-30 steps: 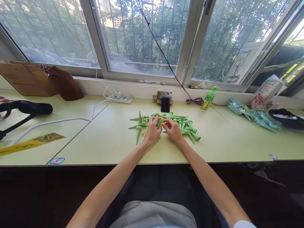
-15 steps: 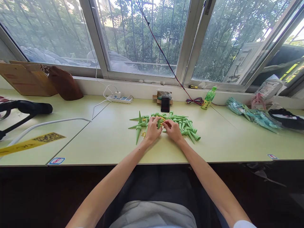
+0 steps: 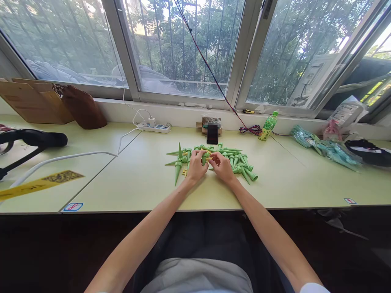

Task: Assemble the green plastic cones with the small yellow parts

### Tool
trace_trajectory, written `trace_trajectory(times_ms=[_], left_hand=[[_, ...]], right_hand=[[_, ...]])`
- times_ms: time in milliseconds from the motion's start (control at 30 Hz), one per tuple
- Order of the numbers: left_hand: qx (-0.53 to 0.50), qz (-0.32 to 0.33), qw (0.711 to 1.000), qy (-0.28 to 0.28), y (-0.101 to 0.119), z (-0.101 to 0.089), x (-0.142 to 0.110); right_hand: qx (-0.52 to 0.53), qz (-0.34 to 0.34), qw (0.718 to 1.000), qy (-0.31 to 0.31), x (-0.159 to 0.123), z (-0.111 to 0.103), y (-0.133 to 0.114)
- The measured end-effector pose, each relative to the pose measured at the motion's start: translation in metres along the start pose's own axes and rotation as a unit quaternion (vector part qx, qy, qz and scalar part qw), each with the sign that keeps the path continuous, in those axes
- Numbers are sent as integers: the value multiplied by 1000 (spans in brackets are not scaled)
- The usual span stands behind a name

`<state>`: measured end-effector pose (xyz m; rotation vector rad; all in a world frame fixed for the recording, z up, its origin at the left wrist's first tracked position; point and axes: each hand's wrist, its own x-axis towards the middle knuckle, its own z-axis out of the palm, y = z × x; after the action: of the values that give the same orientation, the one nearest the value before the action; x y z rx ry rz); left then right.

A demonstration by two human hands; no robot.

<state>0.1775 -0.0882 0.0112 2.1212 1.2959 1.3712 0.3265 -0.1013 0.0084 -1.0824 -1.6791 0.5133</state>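
My left hand is closed round a green plastic watering spike, partly hidden by the fingers. Close against it, my right hand pinches a small yellow plastic piece at the side of that spike. Whether the piece sits in the spike I cannot tell. Several green spikes lie left of my hands, with a few yellow pieces beside them. A larger heap of green spikes and caps spreads to the right, and more parts lie behind my fingers.
Behind the heap, a dark phone-like screen leans against a small box. A green drink bottle and coiled wires stand near the window ledge. A power strip lies back left; bagged teal items are at right.
Both hands keep almost the same place and grip. Only a very slight shift of the right fingers at the yellow piece shows.
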Motion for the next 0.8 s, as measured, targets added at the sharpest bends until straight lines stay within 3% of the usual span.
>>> trace_trajectory(times_ms=[800], left_hand=[[0, 6, 1000, -1, -2, 3, 0]], right_hand=[[-7, 9, 1000, 4, 1, 0, 0]])
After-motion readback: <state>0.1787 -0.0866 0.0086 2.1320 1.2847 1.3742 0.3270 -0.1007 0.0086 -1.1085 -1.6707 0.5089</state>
